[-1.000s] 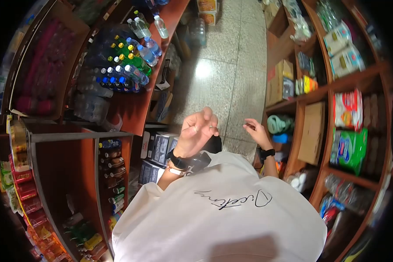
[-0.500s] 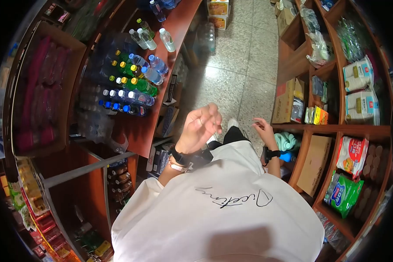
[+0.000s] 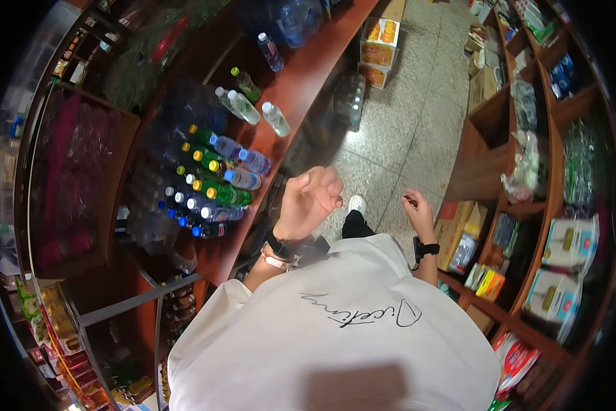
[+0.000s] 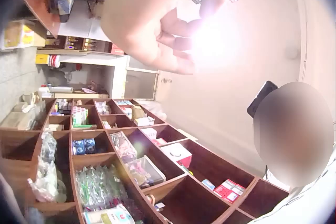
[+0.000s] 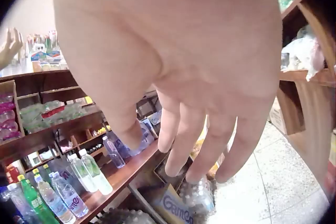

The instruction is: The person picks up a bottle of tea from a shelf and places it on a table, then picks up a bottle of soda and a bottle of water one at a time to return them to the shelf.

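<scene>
Both hands look to be between holds: the left hand (image 3: pixel 308 209) has its fingers loosely curled around nothing, and the right hand (image 3: pixel 419 216) is empty, its relaxed fingers slightly apart. Upright bottles (image 3: pixel 243 179) stand on the desk (image 3: pixel 315 61) towards ten o'clock from the left hand, not touching it. Gripping one would call for reaching there and opening the fingers wider.

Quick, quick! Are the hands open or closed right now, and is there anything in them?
Left hand: open, fingers loosely curled, holding nothing that I can see.
Right hand: open, fingers relaxed, nothing seen in it.
</scene>
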A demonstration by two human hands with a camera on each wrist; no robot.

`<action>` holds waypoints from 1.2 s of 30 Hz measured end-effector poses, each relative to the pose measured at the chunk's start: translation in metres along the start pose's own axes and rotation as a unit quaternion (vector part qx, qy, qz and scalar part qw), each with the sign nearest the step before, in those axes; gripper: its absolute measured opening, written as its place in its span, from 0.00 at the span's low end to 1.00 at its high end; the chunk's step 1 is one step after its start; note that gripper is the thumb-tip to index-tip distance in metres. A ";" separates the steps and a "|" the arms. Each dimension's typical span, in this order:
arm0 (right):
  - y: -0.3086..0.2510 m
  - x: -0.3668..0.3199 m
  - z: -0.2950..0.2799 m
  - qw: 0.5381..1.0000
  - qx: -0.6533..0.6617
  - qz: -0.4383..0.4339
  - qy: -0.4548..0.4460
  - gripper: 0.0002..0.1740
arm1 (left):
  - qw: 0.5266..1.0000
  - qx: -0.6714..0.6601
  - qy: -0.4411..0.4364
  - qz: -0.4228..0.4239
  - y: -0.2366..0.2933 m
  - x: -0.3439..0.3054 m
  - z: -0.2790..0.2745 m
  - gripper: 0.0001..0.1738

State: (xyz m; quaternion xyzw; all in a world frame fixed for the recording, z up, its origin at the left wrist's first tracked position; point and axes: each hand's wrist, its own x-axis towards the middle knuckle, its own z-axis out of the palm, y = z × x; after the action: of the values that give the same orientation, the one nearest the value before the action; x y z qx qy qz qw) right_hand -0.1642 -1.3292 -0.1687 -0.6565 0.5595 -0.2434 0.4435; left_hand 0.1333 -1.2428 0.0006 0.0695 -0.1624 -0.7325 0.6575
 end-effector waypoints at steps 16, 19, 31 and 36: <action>-0.228 0.212 -0.031 0.668 0.613 -0.100 -0.411 0.15 | 0.991 -0.077 0.047 0.103 0.048 0.152 -0.042 0.18; -0.234 0.246 -0.017 0.627 0.645 -0.092 -0.427 0.14 | 0.990 -0.085 0.056 0.097 0.068 0.177 -0.061 0.18; -0.309 0.402 0.001 0.646 0.629 -0.068 -0.427 0.15 | 0.989 -0.081 0.014 0.120 0.176 0.307 -0.101 0.15; -0.335 0.434 0.037 0.627 0.643 -0.043 -0.438 0.19 | 0.987 -0.078 -0.038 0.137 0.200 0.331 -0.113 0.13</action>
State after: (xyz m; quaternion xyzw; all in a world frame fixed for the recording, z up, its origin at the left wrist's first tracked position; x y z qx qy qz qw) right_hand 0.1502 -1.7372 0.0228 -0.2576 -0.0283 -0.2439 0.9345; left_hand 0.3157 -1.6020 -0.0022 -0.0331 -0.1380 -0.6476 0.7486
